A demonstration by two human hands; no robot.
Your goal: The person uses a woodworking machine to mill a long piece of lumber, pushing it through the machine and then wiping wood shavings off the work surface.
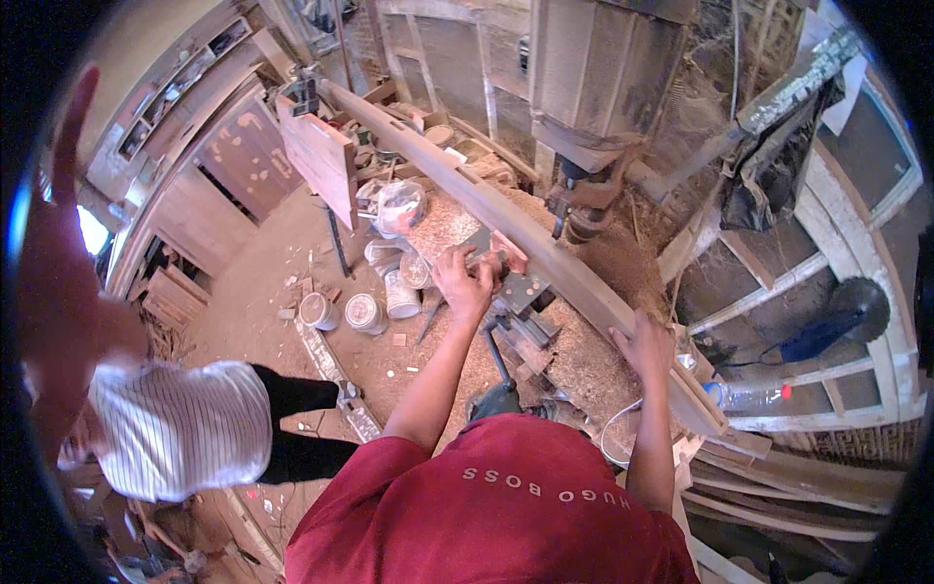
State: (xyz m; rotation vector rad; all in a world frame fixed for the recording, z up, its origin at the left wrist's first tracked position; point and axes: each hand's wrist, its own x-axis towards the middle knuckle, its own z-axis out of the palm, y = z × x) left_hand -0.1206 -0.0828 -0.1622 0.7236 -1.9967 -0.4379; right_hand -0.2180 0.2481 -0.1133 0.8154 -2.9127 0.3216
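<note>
A long wooden beam (545,253) with slots runs diagonally across a sawdust-covered machine with a drill-like head (579,195) above it. My left hand (467,277) is curled over a dark fitting at the beam's near side, beside a small orange-red piece (511,253); exactly what its fingers hold is unclear. Below it are a grey metal table part (530,321) and a black lever (496,350). My right hand (647,341) grips the beam farther toward the near end, fingers over its edge.
A co-worker in a striped shirt (180,428) stands at left. An upright board (316,161), white buckets (365,313) and a long scrap plank (341,380) lie beyond. Stacked timber (798,487) and frame panels (827,292) fill the right; a plastic bottle (749,394) lies near the beam's end.
</note>
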